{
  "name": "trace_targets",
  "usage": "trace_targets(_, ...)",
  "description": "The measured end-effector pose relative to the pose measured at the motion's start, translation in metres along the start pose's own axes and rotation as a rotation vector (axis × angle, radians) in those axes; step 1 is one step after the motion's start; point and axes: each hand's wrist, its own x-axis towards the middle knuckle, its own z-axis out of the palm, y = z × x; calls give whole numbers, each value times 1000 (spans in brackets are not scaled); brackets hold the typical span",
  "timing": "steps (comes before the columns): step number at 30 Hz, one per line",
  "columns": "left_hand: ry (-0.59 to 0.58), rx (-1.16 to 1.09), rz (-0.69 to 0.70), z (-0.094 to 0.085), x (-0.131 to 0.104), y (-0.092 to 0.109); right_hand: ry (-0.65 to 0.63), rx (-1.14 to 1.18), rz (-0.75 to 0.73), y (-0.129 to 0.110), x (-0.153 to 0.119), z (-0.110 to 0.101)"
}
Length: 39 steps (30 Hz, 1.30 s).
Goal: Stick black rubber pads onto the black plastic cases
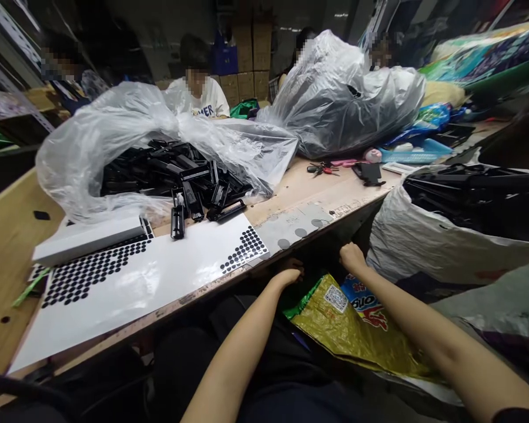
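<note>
Below the table's front edge, a gold and green woven bag (pixel 335 329) with a printed code and blue and red lettering lies across my lap. My left hand (pixel 291 272) is at the bag's green upper left edge, its fingers curled; what they hold, if anything, is lost in shadow. Above the bag's blue part, close to the white sack, my right hand (pixel 351 257) is closed in a fist, and I cannot make out what is inside it. Between the two hands the space under the table is dark.
On the table (pixel 308 194), a clear plastic bag (pixel 127 111) spills black plastic parts (pixel 176 176) beside a white sheet of black dots (pixel 145 282). Pliers (pixel 322 170) lie further right. A white sack (pixel 397 235) of black parts stands at right. People sit opposite.
</note>
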Motion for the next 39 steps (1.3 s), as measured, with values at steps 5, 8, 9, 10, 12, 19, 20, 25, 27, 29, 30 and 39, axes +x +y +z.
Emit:
trace_targets(5,-7,5,44,8,1,1,30,173,-67,17,-10,5)
trace_targets(8,-18,14,59,11,0,3,47,366,-125,26,-34,2)
trace_targets(9,-21,17,64,11,0,4,57,441,-132,28,-44,1)
trace_targets(10,-22,20,70,10,0,4,74,519,-126,29,-55,-1)
trace_targets(12,-29,25,89,9,-2,5,124,682,-65,28,-75,-4)
trace_targets(19,-175,16,254,11,-17,9,129,1269,207,-18,-114,-23)
trace_targets(20,-200,8,280,12,-20,11,113,1323,220,-27,-114,-26)
trace_targets(25,-220,-22,343,12,-27,18,61,1444,259,-56,-104,-35)
trace_targets(27,-200,-19,338,11,-27,19,43,1431,262,-60,-101,-33)
trace_targets(29,-170,10,323,10,-24,19,15,1387,254,-60,-98,-27)
trace_targets(30,-152,34,311,10,-23,18,-3,1355,250,-59,-97,-23)
trace_targets(39,-32,274,162,9,-19,10,49,758,427,-11,-31,1)
